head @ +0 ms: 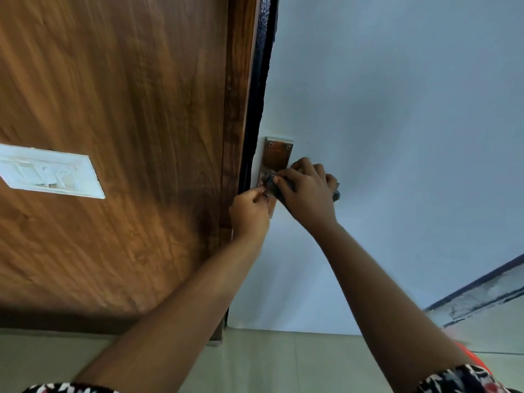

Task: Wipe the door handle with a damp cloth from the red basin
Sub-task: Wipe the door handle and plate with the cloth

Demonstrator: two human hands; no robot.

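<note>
The door handle sits on a brown backplate [277, 157] near the left edge of a pale door [397, 137]. My right hand [307, 194] is closed around a dark cloth [336, 195] and presses it over the handle lever, which is hidden beneath. My left hand [249, 214] is just below and left of it, fingers pinched at the lower part of the plate, touching the cloth's edge. A sliver of the red basin [467, 351] shows at the lower right, behind my right forearm.
A wood-grain panel [127, 137] fills the left, with a white switch plate [51, 173] on it. A dark gap [256, 95] runs between the panel and the door. Pale floor tiles [269, 361] lie below; a dark-edged skirting [482, 296] is at right.
</note>
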